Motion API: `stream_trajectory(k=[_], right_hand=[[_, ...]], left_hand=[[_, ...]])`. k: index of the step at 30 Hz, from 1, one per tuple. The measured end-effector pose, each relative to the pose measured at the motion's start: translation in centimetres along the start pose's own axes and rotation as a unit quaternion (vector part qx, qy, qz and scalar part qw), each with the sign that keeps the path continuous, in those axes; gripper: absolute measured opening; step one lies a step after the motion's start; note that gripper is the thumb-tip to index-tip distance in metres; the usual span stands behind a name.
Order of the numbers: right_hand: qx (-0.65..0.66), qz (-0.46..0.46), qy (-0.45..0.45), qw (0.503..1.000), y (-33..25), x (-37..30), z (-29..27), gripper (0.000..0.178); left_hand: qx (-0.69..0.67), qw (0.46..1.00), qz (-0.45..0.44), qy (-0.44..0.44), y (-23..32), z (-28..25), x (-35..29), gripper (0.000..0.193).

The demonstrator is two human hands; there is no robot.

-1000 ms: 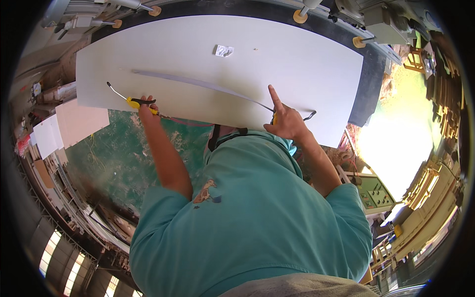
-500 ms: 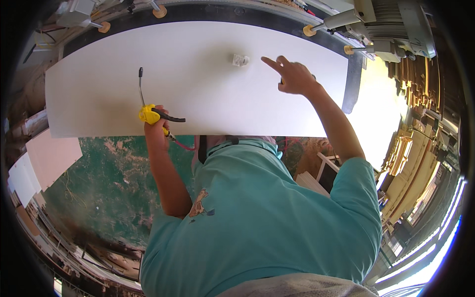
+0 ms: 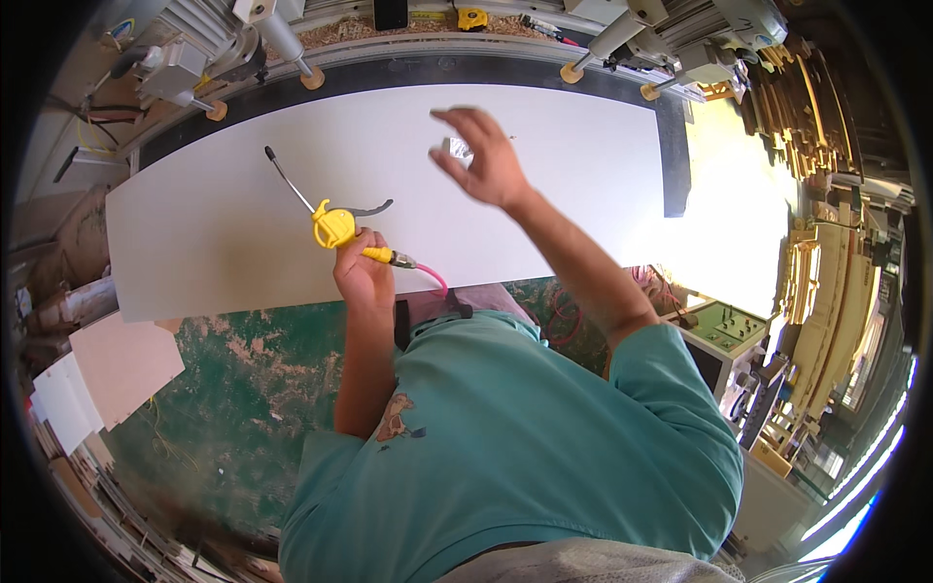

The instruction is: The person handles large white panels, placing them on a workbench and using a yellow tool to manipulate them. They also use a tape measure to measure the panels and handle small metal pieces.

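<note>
A yellow air blow gun (image 3: 333,227) with a thin metal nozzle, a black tip and a black lever is held in my left hand (image 3: 364,277) above the near part of a white panel (image 3: 224,219). A pink hose (image 3: 433,279) runs from its handle toward my waist. My right hand (image 3: 491,165) is open, fingers apart, over the far middle of the panel. Partly hidden behind its fingers lies a small whitish, shiny piece (image 3: 457,148); whether the fingers touch it cannot be made out.
Machine clamps with round wooden-coloured pads (image 3: 312,78) line the panel's far edge. A yellow tape measure (image 3: 472,18) lies on the ledge beyond. Stacked wood strips (image 3: 802,117) stand at right, near a green-topped box (image 3: 724,325). Pale boards (image 3: 126,364) lean at lower left.
My right hand has moved left, from beside the small piece to over it, and its fingers have spread. The blow gun has turned and shifted right with my left hand. The view has shifted too.
</note>
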State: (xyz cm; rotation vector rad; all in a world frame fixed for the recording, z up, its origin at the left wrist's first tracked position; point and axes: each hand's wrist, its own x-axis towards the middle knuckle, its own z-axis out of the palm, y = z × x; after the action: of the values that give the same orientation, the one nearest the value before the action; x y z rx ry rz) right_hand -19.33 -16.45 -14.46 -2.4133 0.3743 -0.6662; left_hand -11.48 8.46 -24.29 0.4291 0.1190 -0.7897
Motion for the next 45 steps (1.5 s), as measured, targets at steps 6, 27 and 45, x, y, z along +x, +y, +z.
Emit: stream_trajectory(k=[6, 27, 45], right_hand=[[0.125, 0.188, 0.048, 0.973, -6.5, -16.9, -2.6, 0.07], [0.115, 0.619, 0.132, 0.766, -8.3, -42.7, -9.6, 0.053], [0.341, 0.529, -0.015, 0.777, -5.7, -30.6, -10.8, 0.036]], left_hand=[[0.18, 0.938, -0.268, -0.127, -9.3, 10.3, -5.8, 0.037], [0.862, 0.379, 0.31, -0.135, -15.1, -1.1, 14.3, 0.015], [0.64, 0.671, 0.366, 0.08, -2.4, 8.0, 18.4, 0.018]])
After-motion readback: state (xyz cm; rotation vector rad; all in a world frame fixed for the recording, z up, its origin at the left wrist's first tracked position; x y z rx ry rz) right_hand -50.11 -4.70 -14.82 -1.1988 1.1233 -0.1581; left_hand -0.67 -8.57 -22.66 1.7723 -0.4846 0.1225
